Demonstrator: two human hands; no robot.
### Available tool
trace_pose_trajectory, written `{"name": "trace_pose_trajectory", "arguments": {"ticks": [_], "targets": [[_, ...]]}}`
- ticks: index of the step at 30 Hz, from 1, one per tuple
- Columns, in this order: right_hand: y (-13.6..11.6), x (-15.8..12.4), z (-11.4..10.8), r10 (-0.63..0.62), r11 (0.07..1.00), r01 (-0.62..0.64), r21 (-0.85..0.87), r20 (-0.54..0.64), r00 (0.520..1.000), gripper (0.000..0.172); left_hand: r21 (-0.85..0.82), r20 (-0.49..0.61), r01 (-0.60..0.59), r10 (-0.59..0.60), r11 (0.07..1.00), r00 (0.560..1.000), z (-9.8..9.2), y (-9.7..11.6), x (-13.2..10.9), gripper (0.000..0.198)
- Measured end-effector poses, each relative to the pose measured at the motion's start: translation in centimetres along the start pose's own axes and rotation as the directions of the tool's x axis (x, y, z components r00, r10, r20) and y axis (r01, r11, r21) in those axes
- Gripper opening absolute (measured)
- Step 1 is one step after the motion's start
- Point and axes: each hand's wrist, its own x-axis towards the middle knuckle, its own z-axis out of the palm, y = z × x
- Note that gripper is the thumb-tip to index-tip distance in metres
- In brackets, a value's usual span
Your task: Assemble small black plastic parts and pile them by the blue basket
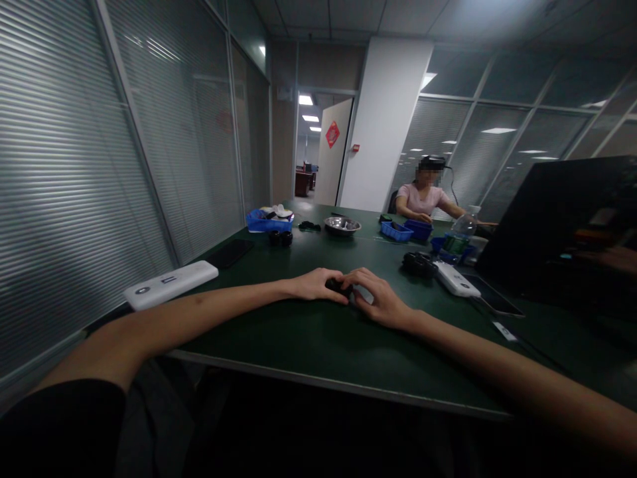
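Observation:
My left hand [316,285] rests low over the green table, its thumb and fingers curled around a small black rounded object [337,287]. From the other side, my right hand [381,297] reaches in with bent fingers, and its fingertips touch the same object. Both hands partly cover it, and its exact kind is too dark to make out. Something small and pale shows under the right hand's fingers, too blurred to name.
Beyond my hands are a metal bowl [342,226], a blue basket [269,222] and black round items [280,238]. A white power bank [172,284] lies left; black coiled things [419,263], another power bank [456,279] and a bottle [460,236] stand right. A person sits across.

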Motion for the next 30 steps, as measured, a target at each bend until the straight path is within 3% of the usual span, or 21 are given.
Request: {"name": "trace_pose_trajectory", "arguments": {"ticks": [8,13,21,30], "targets": [[0.11,-0.19,0.06,-0.020,0.999,0.020,0.038,-0.016,1.000,0.030,-0.009,-0.004,0.009,-0.009,1.000,1.000,0.06,-0.08,0.07,0.044],[-0.27,-0.19,-0.18,-0.034,0.998,0.034,0.044,-0.010,0.999,0.036,-0.053,-0.001,0.018,-0.018,0.998,1.000,0.10,-0.33,0.07,0.060],[0.06,-0.16,0.32,0.076,0.991,-0.082,-0.109,-0.051,0.996,0.033,-0.011,-0.004,0.025,-0.025,1.000,1.000,0.02,-0.59,0.10,0.052],[-0.37,0.07,0.06,0.023,0.997,-0.023,-0.079,-0.001,1.000,0.031,0.036,-0.008,0.042,-0.042,0.998,0.999,-0.05,-0.07,0.04,0.046]]}}
